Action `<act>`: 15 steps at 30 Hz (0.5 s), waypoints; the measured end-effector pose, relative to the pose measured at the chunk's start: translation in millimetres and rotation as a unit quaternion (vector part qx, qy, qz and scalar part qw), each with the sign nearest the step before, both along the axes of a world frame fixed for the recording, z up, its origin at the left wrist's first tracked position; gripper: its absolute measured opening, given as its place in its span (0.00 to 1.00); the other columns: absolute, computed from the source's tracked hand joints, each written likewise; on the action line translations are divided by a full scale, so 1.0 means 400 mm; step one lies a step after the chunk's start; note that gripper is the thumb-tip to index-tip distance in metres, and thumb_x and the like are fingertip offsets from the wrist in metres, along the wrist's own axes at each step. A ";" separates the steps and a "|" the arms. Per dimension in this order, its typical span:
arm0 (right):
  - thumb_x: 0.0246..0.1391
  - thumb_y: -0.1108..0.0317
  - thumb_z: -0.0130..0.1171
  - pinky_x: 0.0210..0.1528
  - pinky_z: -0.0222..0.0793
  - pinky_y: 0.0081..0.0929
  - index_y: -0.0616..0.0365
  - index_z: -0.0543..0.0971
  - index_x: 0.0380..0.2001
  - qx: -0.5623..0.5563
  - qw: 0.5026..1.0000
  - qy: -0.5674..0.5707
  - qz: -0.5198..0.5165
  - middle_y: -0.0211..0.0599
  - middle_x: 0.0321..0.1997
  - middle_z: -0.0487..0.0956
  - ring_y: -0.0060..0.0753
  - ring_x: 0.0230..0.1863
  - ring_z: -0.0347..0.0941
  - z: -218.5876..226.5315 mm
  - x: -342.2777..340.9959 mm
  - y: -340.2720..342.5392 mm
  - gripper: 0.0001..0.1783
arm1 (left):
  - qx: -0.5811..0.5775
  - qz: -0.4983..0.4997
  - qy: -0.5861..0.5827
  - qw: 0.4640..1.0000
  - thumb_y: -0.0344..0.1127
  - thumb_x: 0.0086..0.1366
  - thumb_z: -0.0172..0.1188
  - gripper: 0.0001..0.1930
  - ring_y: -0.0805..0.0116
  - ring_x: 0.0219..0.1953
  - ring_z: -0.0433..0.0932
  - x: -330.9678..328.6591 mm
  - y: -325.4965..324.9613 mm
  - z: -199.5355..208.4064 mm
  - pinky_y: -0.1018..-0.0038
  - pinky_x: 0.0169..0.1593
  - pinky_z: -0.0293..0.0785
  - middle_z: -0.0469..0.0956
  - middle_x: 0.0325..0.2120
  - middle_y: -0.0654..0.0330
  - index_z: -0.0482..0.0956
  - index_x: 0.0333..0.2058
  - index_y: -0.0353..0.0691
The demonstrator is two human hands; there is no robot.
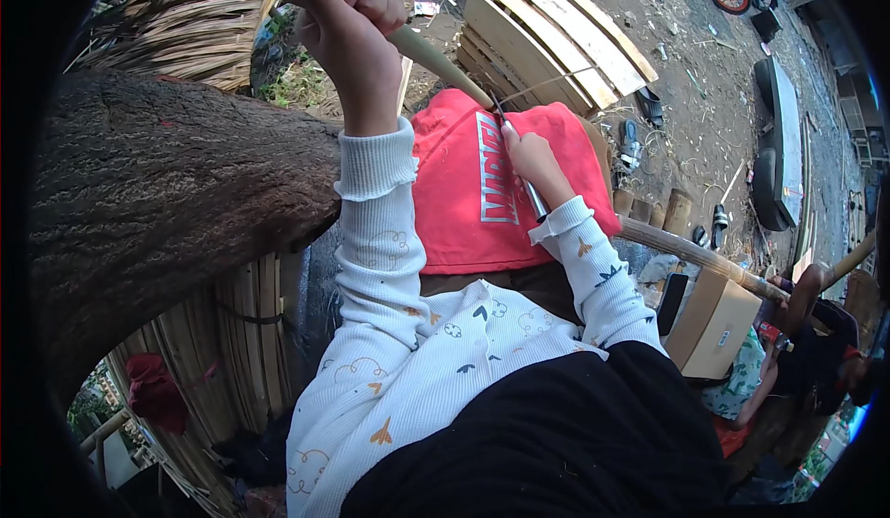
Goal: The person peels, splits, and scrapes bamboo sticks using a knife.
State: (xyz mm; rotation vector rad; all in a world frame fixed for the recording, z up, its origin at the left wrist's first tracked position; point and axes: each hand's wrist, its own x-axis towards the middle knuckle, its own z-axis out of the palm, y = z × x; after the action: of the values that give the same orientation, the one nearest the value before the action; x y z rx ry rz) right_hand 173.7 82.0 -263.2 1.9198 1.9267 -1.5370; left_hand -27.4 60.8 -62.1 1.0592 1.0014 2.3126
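Observation:
My left hand (352,41), raised at the upper left, is closed round a pale greenish pole (431,57) that looks like bamboo. The pole slants down to the right, its near end above the red printed cloth (454,184) across my lap. My right hand (536,161) grips a knife (535,201) with a long silvery handle, part of which shows below the palm. Its narrow dark blade meets the pole's end, though the exact contact is too small to make out. A thin strip (547,83) juts out to the right from there.
A thick tree trunk (185,175) lies close on my left. Stacked wooden slats (556,31) sit ahead, with sandals (630,145) to their right. A horizontal pole (700,257), a cardboard box (718,323) and another person (802,342) are at the right.

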 end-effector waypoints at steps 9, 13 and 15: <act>0.63 0.35 0.34 0.15 0.68 0.27 0.60 0.70 0.28 -0.290 0.905 0.245 -0.193 0.31 0.17 0.69 0.26 0.13 0.67 -0.051 0.051 0.044 0.35 | -0.008 0.030 -0.033 0.999 0.64 0.67 0.45 0.27 0.83 0.11 0.49 0.029 0.072 0.000 0.84 0.15 0.45 0.51 0.10 0.75 0.55 0.16 0.54; 0.62 0.34 0.36 0.14 0.66 0.25 0.59 0.69 0.27 -0.352 0.868 0.284 -0.205 0.30 0.16 0.69 0.25 0.13 0.65 -0.038 0.042 0.063 0.35 | 0.002 0.012 -0.019 1.000 0.64 0.68 0.45 0.27 0.82 0.11 0.49 -0.020 0.075 0.002 0.85 0.15 0.45 0.51 0.09 0.75 0.55 0.16 0.54; 0.62 0.35 0.37 0.14 0.65 0.25 0.59 0.69 0.26 -0.246 0.923 0.245 -0.167 0.31 0.15 0.68 0.25 0.12 0.66 -0.004 0.024 0.057 0.34 | 0.013 0.012 -0.015 1.000 0.63 0.68 0.45 0.27 0.82 0.11 0.49 -0.032 0.080 0.000 0.85 0.14 0.46 0.51 0.09 0.75 0.55 0.17 0.54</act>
State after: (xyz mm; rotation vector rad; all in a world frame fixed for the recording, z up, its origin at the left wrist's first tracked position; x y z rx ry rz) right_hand 183.1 105.0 -264.7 1.8057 1.1469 -2.4984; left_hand -40.1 92.8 -62.0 1.0254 0.9797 2.3597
